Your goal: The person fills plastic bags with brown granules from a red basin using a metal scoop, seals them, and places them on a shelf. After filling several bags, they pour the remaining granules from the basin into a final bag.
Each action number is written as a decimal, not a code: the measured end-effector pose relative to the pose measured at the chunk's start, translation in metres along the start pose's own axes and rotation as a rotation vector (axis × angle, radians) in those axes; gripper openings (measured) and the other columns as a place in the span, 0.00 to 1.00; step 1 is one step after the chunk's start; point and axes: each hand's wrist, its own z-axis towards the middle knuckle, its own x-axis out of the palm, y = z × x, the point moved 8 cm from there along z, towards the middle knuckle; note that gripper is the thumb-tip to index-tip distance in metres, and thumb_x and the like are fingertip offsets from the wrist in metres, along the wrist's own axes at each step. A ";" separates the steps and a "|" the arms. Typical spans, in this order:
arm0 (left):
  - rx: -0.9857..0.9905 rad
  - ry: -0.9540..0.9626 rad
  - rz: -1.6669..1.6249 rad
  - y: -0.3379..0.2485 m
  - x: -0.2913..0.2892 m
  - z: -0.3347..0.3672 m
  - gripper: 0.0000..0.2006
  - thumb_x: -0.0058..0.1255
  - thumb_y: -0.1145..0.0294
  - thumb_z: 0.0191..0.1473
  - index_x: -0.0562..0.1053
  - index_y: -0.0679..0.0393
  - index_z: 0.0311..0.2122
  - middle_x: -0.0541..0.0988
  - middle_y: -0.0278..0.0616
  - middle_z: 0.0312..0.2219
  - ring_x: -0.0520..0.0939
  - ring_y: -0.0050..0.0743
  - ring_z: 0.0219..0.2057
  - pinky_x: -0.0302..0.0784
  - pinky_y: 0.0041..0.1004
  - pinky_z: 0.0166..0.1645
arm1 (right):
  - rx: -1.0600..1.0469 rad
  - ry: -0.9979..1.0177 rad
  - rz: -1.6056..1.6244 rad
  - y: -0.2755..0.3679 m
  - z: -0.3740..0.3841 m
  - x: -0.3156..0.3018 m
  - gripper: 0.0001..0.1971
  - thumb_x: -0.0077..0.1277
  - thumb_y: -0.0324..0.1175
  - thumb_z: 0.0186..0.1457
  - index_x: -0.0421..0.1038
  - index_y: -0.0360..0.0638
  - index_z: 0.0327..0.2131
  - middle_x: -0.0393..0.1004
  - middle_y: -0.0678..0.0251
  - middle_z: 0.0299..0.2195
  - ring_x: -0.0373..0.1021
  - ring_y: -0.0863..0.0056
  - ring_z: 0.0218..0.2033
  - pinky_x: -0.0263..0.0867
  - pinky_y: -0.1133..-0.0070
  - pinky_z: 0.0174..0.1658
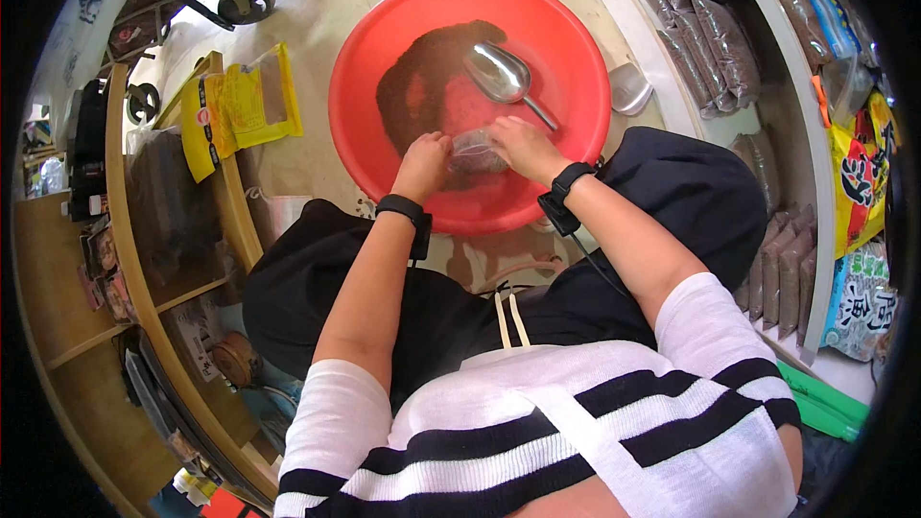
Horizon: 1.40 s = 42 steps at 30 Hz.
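Between my two hands, over the near half of a big red basin (573, 24), is a clear plastic bag (476, 153). My left hand (425, 162) has its fingers closed on the bag's left end. At the other end my right hand (524, 147) pinches the bag, its fingers curled. What the bag contains is hard to make out. Dark brown grains (405, 86) lie spread over the basin's left and far floor. A shiny metal scoop (501, 75) rests in the basin, its handle pointing toward my right hand.
A second scoop-like pan (629, 89) lies on the floor right of the basin. Shelves on the right hold filled clear bags (724, 43). Along the left stands a wooden rack (134, 230) with yellow packages (259, 101) hanging over it. A caster wheel (247, 2) is at the far left.
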 end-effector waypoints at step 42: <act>0.019 -0.065 0.024 -0.021 0.009 0.001 0.03 0.44 0.78 0.44 0.65 0.66 0.24 0.67 0.51 0.24 0.68 0.53 0.31 0.63 0.41 0.34 | 0.004 -0.229 -0.215 -0.007 -0.025 0.014 0.07 0.41 0.32 0.45 0.67 0.40 0.23 0.66 0.64 0.26 0.64 0.67 0.33 0.62 0.74 0.38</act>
